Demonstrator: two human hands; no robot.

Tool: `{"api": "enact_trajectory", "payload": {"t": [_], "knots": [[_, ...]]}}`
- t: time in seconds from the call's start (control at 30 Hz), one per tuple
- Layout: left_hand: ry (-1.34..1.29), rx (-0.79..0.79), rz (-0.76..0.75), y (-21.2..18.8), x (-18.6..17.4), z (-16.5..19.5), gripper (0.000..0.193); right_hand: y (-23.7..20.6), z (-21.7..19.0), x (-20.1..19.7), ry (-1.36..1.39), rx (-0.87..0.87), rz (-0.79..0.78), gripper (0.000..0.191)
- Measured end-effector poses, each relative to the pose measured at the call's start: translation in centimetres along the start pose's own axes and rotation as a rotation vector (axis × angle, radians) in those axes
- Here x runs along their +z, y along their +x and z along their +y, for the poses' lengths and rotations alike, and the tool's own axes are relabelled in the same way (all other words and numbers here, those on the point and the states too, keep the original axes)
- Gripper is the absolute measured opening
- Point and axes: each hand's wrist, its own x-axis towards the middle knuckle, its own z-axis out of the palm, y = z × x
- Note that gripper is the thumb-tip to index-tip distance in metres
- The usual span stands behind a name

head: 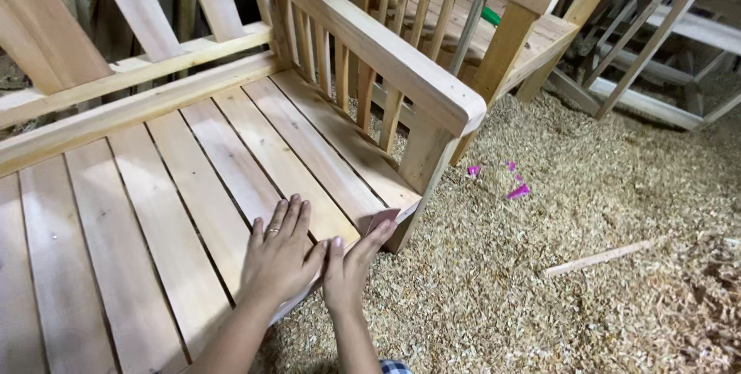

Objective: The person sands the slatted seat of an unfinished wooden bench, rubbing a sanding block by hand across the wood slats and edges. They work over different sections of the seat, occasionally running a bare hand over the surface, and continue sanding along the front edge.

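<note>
Left hand (pixel 279 254) flat on the bench (pixel 154 204) seat slats near the front edge, fingers together, holding nothing. Right hand (pixel 351 266) at the front edge, fingers pressing a small sandpaper (pixel 380 220) piece against the front right corner. Beyond, armrest (pixel 378 42); sawdust (pixel 579 266) floor, wood strip (pixel 596 257), pink scraps (pixel 518 191).
</note>
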Motion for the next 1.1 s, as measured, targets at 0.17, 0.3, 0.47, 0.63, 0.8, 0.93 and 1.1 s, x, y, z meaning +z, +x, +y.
{"api": "enact_trajectory", "payload": {"t": [0.17, 0.3, 0.47, 0.63, 0.8, 0.93, 1.1], "knots": [[0.003, -0.043, -0.024, 0.2, 0.3, -0.1, 0.082, 5.7, -3.1, -1.6, 0.727, 0.272, 0.157, 0.092], [-0.013, -0.016, -0.008, 0.8, 0.5, -0.1, 0.078, -1.2, -8.6, -0.9, 0.418, 0.204, 0.184, 0.081], [-0.021, 0.025, 0.043, 1.4, 1.5, -0.6, 0.069, 1.4, -5.0, -1.1, 0.249, 0.143, 0.181, 0.092], [-0.007, 0.038, 0.035, 1.7, 2.1, -0.8, 0.069, 3.3, -4.0, -2.2, 0.488, 0.360, 0.117, 0.074], [-0.056, 0.132, 0.096, 0.8, 2.2, -0.6, 0.066, -5.3, -8.9, 1.2, 0.538, 0.266, 0.114, 0.088], [0.012, 0.137, 0.059, 1.2, 1.7, -0.8, 0.067, 1.5, -4.3, -1.6, 0.918, 0.342, 0.032, 0.093], [0.021, 0.295, 0.018, 2.0, 1.2, -3.3, 0.063, -1.0, -3.1, 1.7, 0.908, 0.480, 0.151, 0.092]]}}
